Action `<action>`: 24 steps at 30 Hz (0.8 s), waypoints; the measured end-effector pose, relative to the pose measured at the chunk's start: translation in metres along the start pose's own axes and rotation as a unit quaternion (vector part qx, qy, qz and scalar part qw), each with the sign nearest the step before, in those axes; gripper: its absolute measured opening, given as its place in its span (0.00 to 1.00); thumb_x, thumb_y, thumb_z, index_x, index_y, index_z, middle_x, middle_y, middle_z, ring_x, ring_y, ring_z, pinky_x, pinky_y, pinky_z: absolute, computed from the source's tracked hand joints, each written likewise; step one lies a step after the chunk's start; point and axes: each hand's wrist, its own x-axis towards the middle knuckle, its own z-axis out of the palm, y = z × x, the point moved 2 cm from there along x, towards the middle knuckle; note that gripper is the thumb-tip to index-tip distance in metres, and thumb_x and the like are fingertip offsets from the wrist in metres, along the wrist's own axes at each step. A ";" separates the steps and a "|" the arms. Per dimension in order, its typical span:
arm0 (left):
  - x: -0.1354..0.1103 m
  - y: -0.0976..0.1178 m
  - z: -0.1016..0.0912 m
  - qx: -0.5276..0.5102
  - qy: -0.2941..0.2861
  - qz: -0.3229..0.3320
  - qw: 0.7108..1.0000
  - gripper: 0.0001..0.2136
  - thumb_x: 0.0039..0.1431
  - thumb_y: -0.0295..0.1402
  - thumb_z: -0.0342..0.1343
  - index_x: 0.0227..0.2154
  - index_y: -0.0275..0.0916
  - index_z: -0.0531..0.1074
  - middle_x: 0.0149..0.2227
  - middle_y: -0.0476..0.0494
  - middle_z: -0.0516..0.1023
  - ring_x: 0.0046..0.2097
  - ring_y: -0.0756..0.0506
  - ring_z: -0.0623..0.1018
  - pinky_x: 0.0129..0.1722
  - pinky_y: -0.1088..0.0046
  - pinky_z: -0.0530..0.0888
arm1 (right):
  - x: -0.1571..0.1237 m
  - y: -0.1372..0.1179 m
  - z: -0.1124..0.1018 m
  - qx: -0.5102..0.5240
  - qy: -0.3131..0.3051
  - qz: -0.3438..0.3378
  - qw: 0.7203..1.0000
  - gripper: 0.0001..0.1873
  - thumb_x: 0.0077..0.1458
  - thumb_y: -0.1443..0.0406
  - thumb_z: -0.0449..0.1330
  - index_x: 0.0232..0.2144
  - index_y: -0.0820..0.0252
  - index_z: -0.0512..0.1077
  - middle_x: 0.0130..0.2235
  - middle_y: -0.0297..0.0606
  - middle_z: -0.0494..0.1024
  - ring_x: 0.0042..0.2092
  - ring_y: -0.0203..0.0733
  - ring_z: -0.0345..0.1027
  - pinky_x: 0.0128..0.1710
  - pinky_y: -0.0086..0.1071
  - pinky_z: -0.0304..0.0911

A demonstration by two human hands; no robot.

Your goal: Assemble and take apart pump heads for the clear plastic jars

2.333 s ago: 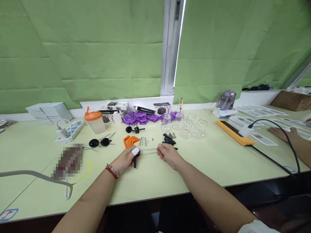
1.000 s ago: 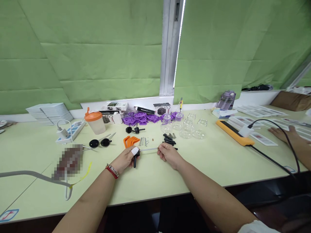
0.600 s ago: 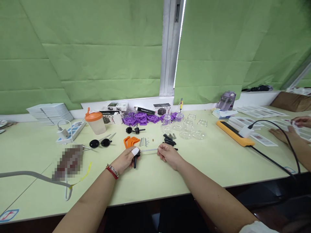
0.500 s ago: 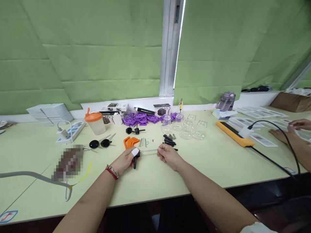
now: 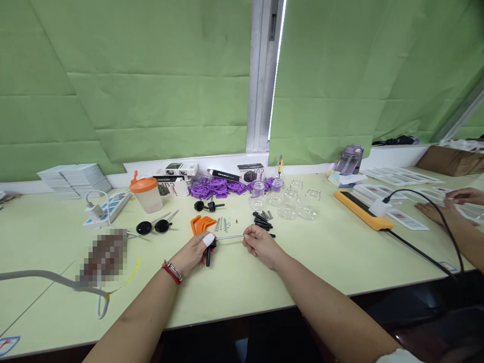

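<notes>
Closed fingers of the right hand (image 5: 260,246) pinch one end of a single rod (image 5: 230,237), which spans the gap to one black piece (image 5: 208,258) clasped in the left hand (image 5: 194,254), near the table's (image 5: 227,297) front edge. Beyond lie two black discs (image 5: 144,228) with stems, two black knobs (image 5: 212,206) and one orange-lidded cup (image 5: 146,195); overlapping orange hooks (image 5: 204,224) cannot be counted.
</notes>
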 end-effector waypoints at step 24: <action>0.001 -0.001 -0.001 0.009 -0.001 0.002 1.000 0.20 0.57 0.52 0.45 0.30 0.38 0.66 0.29 0.47 0.70 0.20 0.53 0.64 0.17 0.77 0.61 | 0.004 0.006 -0.002 -0.002 -0.012 -0.013 1.000 0.09 0.50 0.60 0.58 0.29 0.58 0.63 0.26 0.31 0.70 0.21 0.29 0.57 0.19 0.24 0.48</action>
